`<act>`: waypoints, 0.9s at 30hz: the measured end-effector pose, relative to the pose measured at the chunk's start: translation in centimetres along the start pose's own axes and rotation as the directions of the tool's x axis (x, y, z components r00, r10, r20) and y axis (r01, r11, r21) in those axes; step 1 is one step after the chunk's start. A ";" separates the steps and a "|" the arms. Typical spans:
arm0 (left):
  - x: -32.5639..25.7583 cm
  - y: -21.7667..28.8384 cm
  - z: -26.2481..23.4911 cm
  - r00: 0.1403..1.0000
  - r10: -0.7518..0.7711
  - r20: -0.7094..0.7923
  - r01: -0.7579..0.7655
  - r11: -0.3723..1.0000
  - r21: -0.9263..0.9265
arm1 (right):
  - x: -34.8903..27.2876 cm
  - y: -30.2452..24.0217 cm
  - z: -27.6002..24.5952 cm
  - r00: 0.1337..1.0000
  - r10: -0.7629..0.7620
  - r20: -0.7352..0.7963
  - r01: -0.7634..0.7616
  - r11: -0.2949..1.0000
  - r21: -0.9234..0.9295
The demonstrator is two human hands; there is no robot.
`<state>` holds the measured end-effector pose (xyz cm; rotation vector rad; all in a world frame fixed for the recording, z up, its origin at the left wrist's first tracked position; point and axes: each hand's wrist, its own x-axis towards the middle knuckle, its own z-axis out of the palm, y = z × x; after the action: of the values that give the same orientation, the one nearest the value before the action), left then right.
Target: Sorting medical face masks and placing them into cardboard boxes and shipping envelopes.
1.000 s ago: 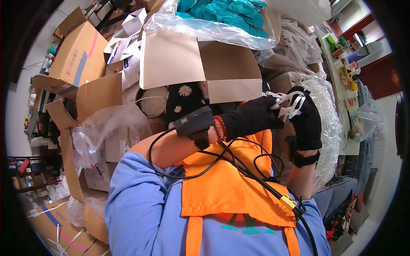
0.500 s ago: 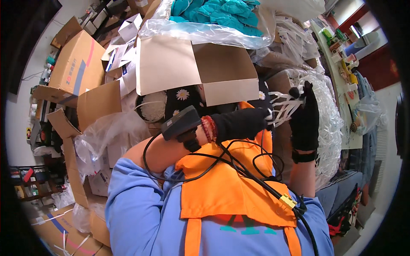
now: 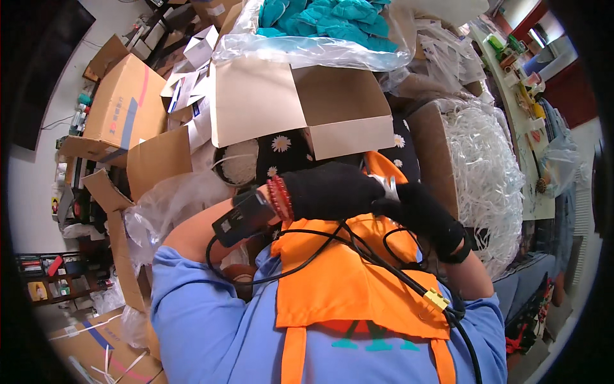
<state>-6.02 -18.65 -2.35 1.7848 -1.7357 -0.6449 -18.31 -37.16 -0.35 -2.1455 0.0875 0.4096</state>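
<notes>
My two black-gloved hands meet in front of the orange apron (image 3: 332,288). My left hand (image 3: 339,192) reaches across from the left, its fingers closed round a small bunch of white strips (image 3: 387,187). At the other side of that bunch, my right hand (image 3: 419,211) is bent in with its fingers pinched against it. Most of the strips are hidden inside the gloves. Beyond the hands, an open white carton (image 3: 348,137) with a brown inside sits on my lap. To the right stands a brown box heaped with loose white strips (image 3: 483,166).
Bagged teal fabric pieces (image 3: 332,25) lie at the far side. Cardboard boxes (image 3: 121,102) and clear plastic (image 3: 173,205) crowd the left, near a round container of white material (image 3: 238,163). A black cable (image 3: 320,246) loops over the apron. A cluttered table (image 3: 521,121) runs along the right.
My right hand has come down and left from the heap of strips to meet my left hand. The strips stretched between the hands are now gathered into a small bunch.
</notes>
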 end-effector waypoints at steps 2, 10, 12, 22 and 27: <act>-1.3 0.0 -0.5 0.998 -0.021 0.061 0.026 0.996 -0.087 | -1.5 -0.4 0.8 0.998 0.057 0.039 -0.065 0.965 0.253; -12.2 -3.1 -2.9 0.977 -0.112 -0.183 0.039 0.931 -0.364 | -6.9 -2.1 -1.0 0.981 -0.191 -0.037 0.194 0.974 0.118; -15.3 -3.8 -5.8 0.868 -0.407 -0.285 0.343 0.906 -0.248 | -8.3 -0.2 -3.2 0.970 -0.068 -0.234 0.117 0.972 0.204; -23.6 -22.0 -6.1 0.528 -0.598 -0.603 0.849 0.349 0.397 | -7.1 10.2 -23.7 0.362 -0.224 -0.905 -0.193 0.932 -0.308; -24.1 -24.1 -5.5 0.506 -0.682 -0.528 0.838 0.243 0.489 | -8.5 16.4 -31.2 0.376 -0.233 -0.897 -0.445 0.804 -0.395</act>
<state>14.21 5.85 -15.90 3.2042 -0.8100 -0.0398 -21.83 -72.71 5.69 -2.7363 0.8831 -0.9470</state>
